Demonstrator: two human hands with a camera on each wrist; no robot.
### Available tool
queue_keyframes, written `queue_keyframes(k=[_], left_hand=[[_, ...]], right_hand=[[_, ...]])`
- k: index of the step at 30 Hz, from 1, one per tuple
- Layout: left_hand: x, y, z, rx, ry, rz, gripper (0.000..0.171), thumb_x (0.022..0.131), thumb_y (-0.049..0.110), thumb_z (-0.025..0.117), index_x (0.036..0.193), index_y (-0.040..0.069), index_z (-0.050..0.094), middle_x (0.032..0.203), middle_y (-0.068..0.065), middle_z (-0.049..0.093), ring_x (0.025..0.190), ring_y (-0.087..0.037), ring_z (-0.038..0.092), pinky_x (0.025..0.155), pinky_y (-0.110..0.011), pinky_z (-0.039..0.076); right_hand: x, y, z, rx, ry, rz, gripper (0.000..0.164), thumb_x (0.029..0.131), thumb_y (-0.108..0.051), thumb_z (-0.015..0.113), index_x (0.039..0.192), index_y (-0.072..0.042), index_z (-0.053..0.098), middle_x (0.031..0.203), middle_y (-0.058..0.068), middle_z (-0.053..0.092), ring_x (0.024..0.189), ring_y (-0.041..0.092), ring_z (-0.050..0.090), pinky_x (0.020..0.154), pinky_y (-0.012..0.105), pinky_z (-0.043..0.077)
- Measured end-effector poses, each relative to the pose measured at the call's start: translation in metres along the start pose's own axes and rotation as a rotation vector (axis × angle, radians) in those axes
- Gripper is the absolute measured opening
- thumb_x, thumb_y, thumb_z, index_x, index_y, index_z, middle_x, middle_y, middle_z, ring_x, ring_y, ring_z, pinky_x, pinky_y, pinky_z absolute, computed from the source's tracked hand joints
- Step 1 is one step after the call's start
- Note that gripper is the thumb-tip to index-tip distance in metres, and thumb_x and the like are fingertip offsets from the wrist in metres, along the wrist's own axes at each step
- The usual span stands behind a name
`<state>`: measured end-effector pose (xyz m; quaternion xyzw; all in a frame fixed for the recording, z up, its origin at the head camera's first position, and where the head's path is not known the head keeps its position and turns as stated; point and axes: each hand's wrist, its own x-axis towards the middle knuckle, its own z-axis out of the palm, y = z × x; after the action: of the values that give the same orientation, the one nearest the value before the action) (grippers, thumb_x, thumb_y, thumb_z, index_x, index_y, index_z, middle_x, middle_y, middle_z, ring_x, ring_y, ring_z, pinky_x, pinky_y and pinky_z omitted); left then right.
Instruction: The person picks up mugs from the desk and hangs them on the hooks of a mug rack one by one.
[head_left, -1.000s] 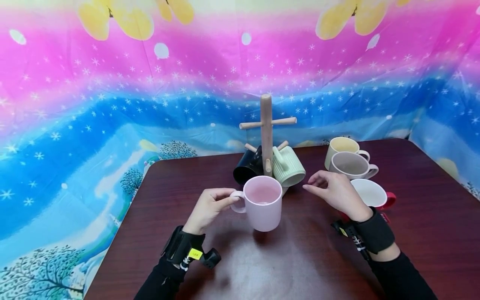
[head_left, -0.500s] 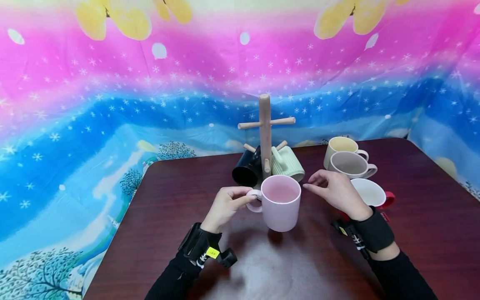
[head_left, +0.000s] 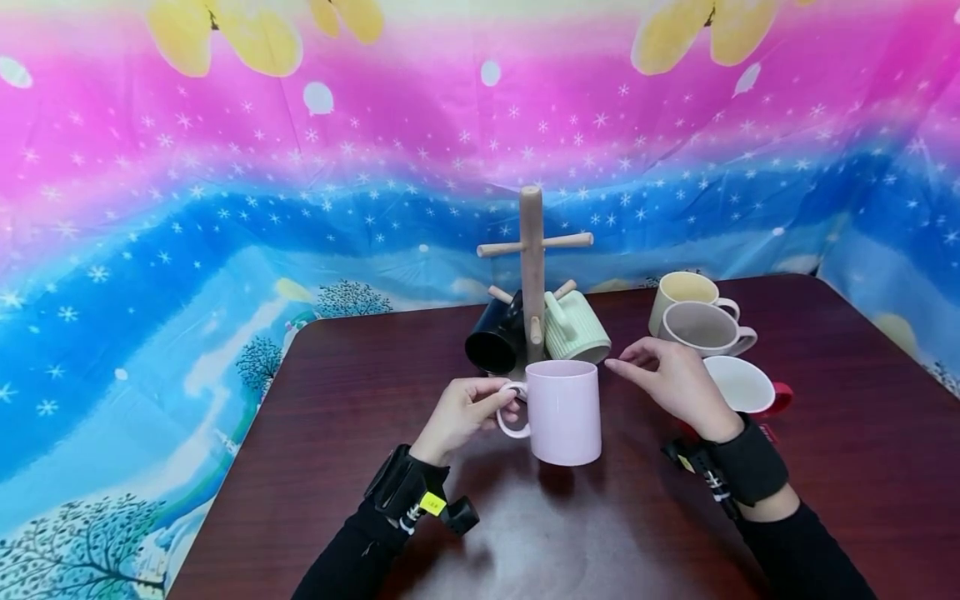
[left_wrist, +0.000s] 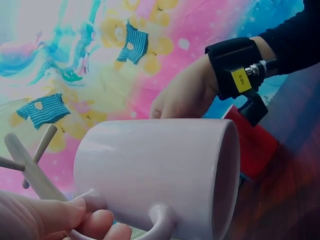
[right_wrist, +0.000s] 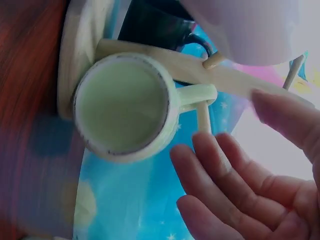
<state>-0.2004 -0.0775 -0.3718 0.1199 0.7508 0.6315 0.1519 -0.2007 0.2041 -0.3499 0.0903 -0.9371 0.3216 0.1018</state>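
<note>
The left hand (head_left: 462,417) is pinching a pink mug (head_left: 565,415) by its handle (head_left: 513,432); opposite, the relaxed right hand (head_left: 681,389) is hovering nearby.

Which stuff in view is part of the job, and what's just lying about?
Likely in the job:
pink mug, handle held in the left hand
wooden rack, behind it
black mug and green mug, on the rack

Seemingly idle now:
yellow mug, gray mug, red mug
patterned cloth, backdrop
</note>
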Motion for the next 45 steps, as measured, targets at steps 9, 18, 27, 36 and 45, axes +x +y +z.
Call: queue_keyframes(k=[9,18,27,36,45], left_hand=[[-0.002,0.004,-0.002,0.003,-0.001,0.035,0.029,0.09,0.02,0.058,0.11,0.0,0.065,0.079,-0.001,0.067,0.072,-0.01,0.064,0.06,-0.021,0.048],[-0.002,0.005,-0.003,-0.016,-0.005,0.028,0.031,0.09,0.019,0.058,0.112,-0.003,0.062,0.081,-0.003,0.068,0.07,-0.006,0.063,0.059,-0.018,0.047],[-0.004,0.005,-0.003,-0.026,-0.015,0.038,0.03,0.09,0.018,0.058,0.111,-0.004,0.063,0.079,-0.001,0.067,0.071,-0.007,0.063,0.06,-0.019,0.047],[-0.007,0.009,-0.004,0.027,-0.001,0.068,0.031,0.088,0.023,0.062,0.109,0.001,0.065,0.088,-0.013,0.07,0.071,-0.008,0.063,0.058,-0.021,0.048],[-0.014,0.019,-0.015,0.112,0.036,0.119,0.034,0.085,0.022,0.066,0.116,0.007,0.063,0.106,-0.015,0.067,0.084,-0.015,0.066,0.074,-0.035,0.054]], right_hand=[[-0.004,-0.008,-0.002,0.627,-0.418,0.063,0.062,0.092,-0.03,0.054,0.139,0.003,0.031,0.141,0.025,0.035,0.126,0.042,0.04,0.099,0.048,0.041],[-0.011,-0.021,0.032,0.918,-0.52,0.082,0.088,0.083,-0.028,0.066,0.144,-0.001,0.008,0.139,0.027,0.03,0.119,0.032,0.042,0.097,0.046,0.041],[-0.018,-0.035,0.056,0.933,-0.399,0.154,0.064,0.081,-0.018,0.068,0.132,-0.003,0.033,0.118,0.01,0.051,0.104,0.021,0.051,0.085,0.037,0.046],[-0.024,-0.041,0.059,0.94,-0.316,0.133,0.064,0.078,-0.014,0.069,0.132,-0.005,0.035,0.119,0.01,0.05,0.105,0.022,0.051,0.083,0.039,0.047],[-0.026,-0.045,0.058,0.996,-0.323,0.121,0.062,0.08,-0.012,0.067,0.132,-0.004,0.034,0.117,0.005,0.051,0.105,0.021,0.051,0.085,0.039,0.046]])
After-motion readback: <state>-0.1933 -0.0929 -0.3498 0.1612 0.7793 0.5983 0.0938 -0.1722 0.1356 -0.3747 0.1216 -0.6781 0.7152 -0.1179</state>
